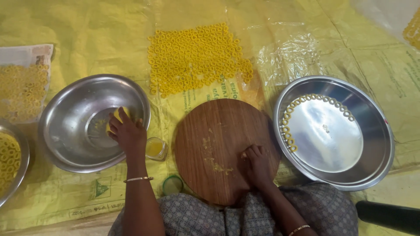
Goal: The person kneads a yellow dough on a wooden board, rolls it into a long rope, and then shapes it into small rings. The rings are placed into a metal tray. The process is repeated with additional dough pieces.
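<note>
My left hand [126, 132] reaches into a steel bowl [70, 131] at the left and closes on a lump of yellow dough [118, 114] at its bottom. My right hand [256, 165] rests with curled fingers on the right part of a round wooden board [214, 135], which carries smears of dough. To the right stands a wide steel plate [367, 144] with a curved row of small yellow dough rings [291, 114] along its inner left edge.
Many yellow rings [197, 57] lie spread on the yellow plastic sheet beyond the board. More rings [19, 89] sit on paper at the far left and in another steel bowl [17, 175]. A small glass jar [156, 148] and a green lid [172, 185] lie beside the board.
</note>
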